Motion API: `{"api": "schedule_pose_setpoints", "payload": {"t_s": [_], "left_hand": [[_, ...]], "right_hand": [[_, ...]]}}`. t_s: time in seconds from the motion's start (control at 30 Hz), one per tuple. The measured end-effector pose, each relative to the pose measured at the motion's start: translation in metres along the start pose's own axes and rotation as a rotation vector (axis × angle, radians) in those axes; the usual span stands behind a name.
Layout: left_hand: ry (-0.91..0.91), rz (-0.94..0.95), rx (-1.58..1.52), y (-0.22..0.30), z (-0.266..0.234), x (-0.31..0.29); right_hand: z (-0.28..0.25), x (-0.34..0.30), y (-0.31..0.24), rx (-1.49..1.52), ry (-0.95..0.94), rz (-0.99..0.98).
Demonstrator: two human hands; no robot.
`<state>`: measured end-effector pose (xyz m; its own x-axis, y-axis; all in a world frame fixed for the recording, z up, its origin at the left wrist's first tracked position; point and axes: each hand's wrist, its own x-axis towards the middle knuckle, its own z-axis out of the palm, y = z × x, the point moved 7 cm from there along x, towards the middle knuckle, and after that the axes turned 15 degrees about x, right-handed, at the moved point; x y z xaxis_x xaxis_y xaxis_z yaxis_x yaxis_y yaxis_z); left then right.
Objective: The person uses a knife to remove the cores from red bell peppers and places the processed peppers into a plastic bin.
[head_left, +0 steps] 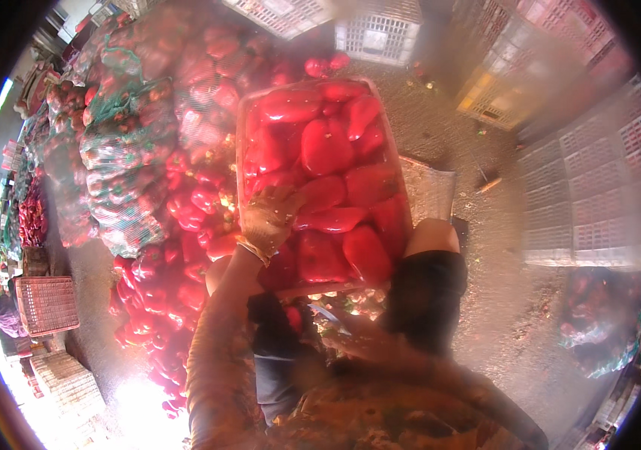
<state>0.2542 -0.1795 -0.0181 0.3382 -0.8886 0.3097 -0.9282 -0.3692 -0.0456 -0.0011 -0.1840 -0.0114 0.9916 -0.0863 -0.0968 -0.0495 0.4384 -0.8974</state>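
Observation:
A plastic crate (401, 172) full of large red bell peppers (327, 147) stands between my knees. My left hand (269, 219), in a yellowish work glove, reaches over the crate's left side. Its fingers lie spread on the peppers, the tips partly lost against the red. Down by my lap, below the crate's near edge, is my right hand (361, 343), blurred and dim. A thin pale blade, apparently a knife (328, 316), sticks out of it toward the upper left.
Loose red peppers (159, 292) form a heap left of the crate. Behind them, net sacks (121, 165) of peppers are piled high. White crates (377, 37) stand beyond, with stacked crates (590, 187) and a yellow crate (489, 97) at right. A red crate (46, 304) stands far left.

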Motion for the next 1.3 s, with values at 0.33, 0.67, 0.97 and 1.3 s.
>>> {"api": "schedule_pose_setpoints", "payload": {"t_s": [0.33, 0.67, 0.97, 1.3], "left_hand": [[0.004, -0.393, -1.178, -0.028, 0.032, -0.010], [0.360, -1.032, -1.202, -0.103, -0.046, -0.150], [0.164, -1.760, -0.796, 0.004, -0.042, -0.497], [-0.410, -1.777, -0.906, 0.169, 0.085, -0.567]], "right_hand": [[-0.013, -0.010, 0.104, 0.782, 0.027, 0.314], [-0.010, -0.011, 0.051, -0.399, -0.067, -0.036], [-0.039, -0.026, 0.082, -0.378, 0.149, 0.031], [-0.024, -0.034, 0.037, -0.674, 0.209, 0.084]]}}
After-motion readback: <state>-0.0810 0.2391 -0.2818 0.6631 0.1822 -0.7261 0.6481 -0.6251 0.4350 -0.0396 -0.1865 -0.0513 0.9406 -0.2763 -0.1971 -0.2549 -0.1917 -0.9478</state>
